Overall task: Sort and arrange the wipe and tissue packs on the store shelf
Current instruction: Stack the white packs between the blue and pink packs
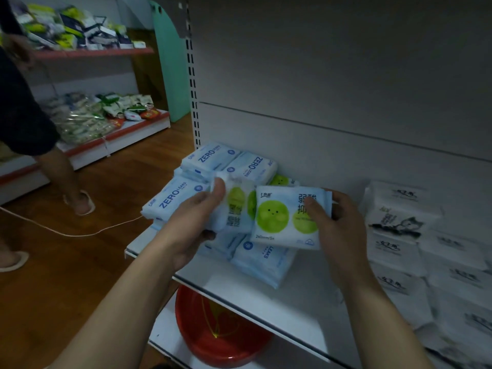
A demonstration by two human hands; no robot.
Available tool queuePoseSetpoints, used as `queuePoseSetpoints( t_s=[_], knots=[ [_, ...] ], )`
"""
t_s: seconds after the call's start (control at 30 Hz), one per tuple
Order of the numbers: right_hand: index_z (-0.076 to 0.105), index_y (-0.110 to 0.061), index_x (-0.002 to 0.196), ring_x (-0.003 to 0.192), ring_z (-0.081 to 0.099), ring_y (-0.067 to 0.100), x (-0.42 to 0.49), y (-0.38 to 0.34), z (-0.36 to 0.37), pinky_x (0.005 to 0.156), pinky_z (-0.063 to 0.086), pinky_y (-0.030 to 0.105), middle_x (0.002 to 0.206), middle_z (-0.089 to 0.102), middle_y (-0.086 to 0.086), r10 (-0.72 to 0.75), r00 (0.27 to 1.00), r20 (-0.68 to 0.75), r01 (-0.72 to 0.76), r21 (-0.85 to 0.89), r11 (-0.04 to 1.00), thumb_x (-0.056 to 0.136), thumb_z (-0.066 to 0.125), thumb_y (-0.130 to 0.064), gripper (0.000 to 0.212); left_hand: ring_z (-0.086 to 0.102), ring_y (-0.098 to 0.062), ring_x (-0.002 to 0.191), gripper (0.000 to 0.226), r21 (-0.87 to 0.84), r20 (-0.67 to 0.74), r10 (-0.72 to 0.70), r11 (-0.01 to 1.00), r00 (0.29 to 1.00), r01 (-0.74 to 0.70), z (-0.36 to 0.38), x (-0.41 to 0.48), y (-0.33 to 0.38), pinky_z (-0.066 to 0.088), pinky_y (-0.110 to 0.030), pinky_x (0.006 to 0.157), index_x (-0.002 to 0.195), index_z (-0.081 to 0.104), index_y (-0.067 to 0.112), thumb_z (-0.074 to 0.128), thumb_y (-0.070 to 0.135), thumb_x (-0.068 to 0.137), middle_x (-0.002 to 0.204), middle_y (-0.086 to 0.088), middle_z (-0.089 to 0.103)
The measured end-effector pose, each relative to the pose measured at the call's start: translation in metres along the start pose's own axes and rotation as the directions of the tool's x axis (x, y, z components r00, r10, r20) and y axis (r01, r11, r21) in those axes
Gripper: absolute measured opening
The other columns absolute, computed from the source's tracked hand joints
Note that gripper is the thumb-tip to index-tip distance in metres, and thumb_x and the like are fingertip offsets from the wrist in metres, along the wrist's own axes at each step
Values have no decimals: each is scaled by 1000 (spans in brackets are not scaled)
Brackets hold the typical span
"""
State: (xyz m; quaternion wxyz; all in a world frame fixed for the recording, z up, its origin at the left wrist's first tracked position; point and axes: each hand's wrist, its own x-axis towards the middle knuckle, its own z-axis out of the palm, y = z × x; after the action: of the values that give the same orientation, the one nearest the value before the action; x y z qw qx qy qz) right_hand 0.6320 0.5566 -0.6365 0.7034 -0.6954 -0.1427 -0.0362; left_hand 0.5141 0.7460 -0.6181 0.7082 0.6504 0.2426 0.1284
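Note:
My right hand [338, 227] grips a pale blue pack with green smiley circles [279, 219] by its right edge, thumb on its face. My left hand [194, 219] holds a second green-circle pack [237, 206], thumb on its top left corner; the right-hand pack overlaps it. Both are lifted above a loose heap of light blue ZERO LEAKS packs [213, 158] on the left part of the white shelf [239, 286]. Another green-circle pack [281, 179] peeks out behind. White tissue packs with black ink drawings [399, 222] lie at the right.
A red plastic basin [213, 339] sits on the lower shelf under the board. A person in slippers [80, 201] stands at the left on the wooden floor, where a white cord [80, 234] runs. Further shelves with packaged goods [87, 115] stand at the back left.

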Motion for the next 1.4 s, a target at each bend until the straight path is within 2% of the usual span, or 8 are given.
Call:
queuePoseSetpoints(
  t_s=[0.2, 0.47, 0.63, 0.77, 0.9, 1.07, 1.27, 1.4],
  knots=[
    [63, -23, 97, 81, 69, 12, 0, 5, 4, 70, 54, 30, 93, 72, 0, 71, 997, 18, -72, 73, 995, 86, 70, -21, 13, 68, -17, 91, 66, 260, -175, 257, 943, 951, -207, 17, 0, -13, 56, -44, 85, 110, 55, 27, 82, 36, 50, 101, 1, 69],
    [73, -20, 98, 87, 70, 20, 1, -14, -17, 72, 56, 28, 98, 74, 7, -54, 954, 296, -49, 331, 943, 68, 71, -35, 34, 73, -23, 79, 52, -264, -300, 332, 872, 895, -412, 10, -6, 19, 60, -36, 64, 109, 48, 11, 77, 17, 66, 84, 1, 75],
    [73, -21, 101, 90, 70, 23, -5, -13, -9, 75, 56, 33, 101, 73, 8, -88, 898, 431, -34, 268, 963, 71, 76, -38, 34, 72, -21, 71, 32, 153, -141, 366, 926, 920, -345, 17, -8, 20, 60, -38, 65, 98, 66, 16, 79, 30, 73, 81, -3, 75],
    [65, -30, 107, 114, 60, 12, -12, -5, -3, 94, 49, 30, 127, 62, -1, -94, 815, 572, 79, 51, 996, 75, 71, -32, 33, 65, 1, 68, 22, 548, 114, 339, 762, 934, -344, 24, -1, 13, 52, -21, 68, 91, 73, 27, 75, 44, 77, 81, 9, 73],
    [61, -23, 100, 92, 65, 14, -17, -4, 2, 80, 50, 34, 99, 69, -7, -81, 762, 643, 173, -82, 981, 80, 63, -28, 21, 61, 9, 67, 19, 574, 159, 325, 738, 932, -355, 27, 3, 6, 46, -13, 67, 94, 74, 27, 67, 43, 86, 88, 10, 73],
    [61, -21, 96, 79, 64, 9, -11, 3, 2, 72, 52, 33, 90, 69, -6, -65, 923, 380, 101, -76, 992, 80, 64, -33, 20, 64, -2, 100, 74, 288, 103, 239, 922, 966, -259, 17, 3, 2, 53, -28, 88, 124, 54, 43, 61, 75, 59, 116, 16, 61],
    [61, -11, 102, 77, 64, 10, -9, -1, 3, 62, 52, 21, 91, 68, 2, 49, 992, 119, -61, 93, 994, 93, 60, -16, 11, 57, 12, 105, 122, 354, 271, 220, 882, 937, -309, 32, -1, -12, 51, -22, 94, 148, 13, 44, 93, 31, 57, 129, 19, 53],
    [47, -26, 124, 87, 64, 1, -7, -4, -10, 68, 51, 13, 105, 60, -9, -33, 965, 262, 41, -27, 999, 85, 69, -13, 46, 58, 13, 101, 118, 262, 200, 302, 900, 932, -348, 39, 3, -16, 50, -10, 78, 149, 12, 41, 85, 0, 66, 128, 16, 53]
  ],
)
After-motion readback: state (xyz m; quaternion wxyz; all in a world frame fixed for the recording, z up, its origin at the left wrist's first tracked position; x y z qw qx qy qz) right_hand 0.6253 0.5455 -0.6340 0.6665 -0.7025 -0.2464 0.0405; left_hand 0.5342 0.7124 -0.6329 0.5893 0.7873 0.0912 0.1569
